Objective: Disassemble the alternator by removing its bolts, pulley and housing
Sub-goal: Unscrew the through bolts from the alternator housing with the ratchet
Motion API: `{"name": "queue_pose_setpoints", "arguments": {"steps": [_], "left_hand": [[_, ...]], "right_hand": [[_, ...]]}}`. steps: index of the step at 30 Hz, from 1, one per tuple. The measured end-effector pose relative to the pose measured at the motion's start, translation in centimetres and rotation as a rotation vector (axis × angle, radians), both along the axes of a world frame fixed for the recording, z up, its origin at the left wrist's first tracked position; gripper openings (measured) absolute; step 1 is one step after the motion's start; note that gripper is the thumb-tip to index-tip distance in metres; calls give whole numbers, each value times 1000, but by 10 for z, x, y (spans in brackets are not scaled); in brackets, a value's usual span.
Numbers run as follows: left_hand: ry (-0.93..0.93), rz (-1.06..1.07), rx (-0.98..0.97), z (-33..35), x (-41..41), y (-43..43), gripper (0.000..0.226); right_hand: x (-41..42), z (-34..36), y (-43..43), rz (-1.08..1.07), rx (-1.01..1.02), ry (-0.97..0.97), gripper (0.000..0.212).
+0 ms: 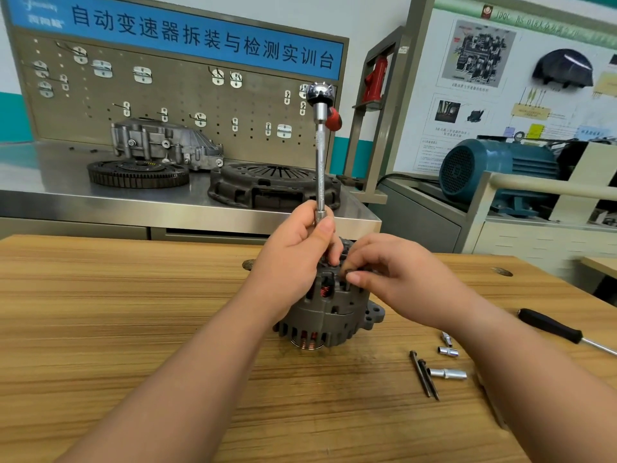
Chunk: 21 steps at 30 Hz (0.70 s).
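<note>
1. Head view shows both my hands over the alternator (329, 309), which stands on the wooden table (133, 312) in front of me, with copper windings visible through its slots.
2. My left hand (293, 252) is clamped around the lower end of the socket wrench (320, 168). Its long shaft stands nearly upright on top of the alternator, with the shiny head high above.
3. My right hand (394, 272) has curled fingers. The thumb and forefinger pinch a small dark part (346, 272) at the top of the alternator, just beside the wrench tip. I cannot tell if this part is a bolt.
4. On the table to the right of the alternator lie two long dark bolts (424, 375) side by side, and near them three shiny sockets (447, 374).
5. Further right lies a screwdriver (551, 327) with a black handle.
6. Behind the table is a steel bench (50, 195) carrying a toothed flywheel (138, 173), a clutch cover (273, 188) and a grey metal casing (163, 145).
</note>
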State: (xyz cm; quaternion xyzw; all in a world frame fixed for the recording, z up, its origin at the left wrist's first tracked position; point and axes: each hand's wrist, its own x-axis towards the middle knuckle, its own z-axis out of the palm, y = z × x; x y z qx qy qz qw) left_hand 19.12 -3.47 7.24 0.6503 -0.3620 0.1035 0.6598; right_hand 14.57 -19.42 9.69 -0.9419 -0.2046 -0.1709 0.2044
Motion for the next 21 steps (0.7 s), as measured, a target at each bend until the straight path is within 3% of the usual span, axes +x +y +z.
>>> {"name": "queue_pose_setpoints", "arguments": {"steps": [5,13,21], "left_hand": [[19,-12,28,4,-7,-2,25],[66,26,37,7,-9,1,23],[46,43,66,9,-8,0,21]], "right_hand": [[-6,-1,2,-101,122,-88,15],[-2,-6,11,-167,68,-75,26],[0,-1,4,-49,99,67,14]]}}
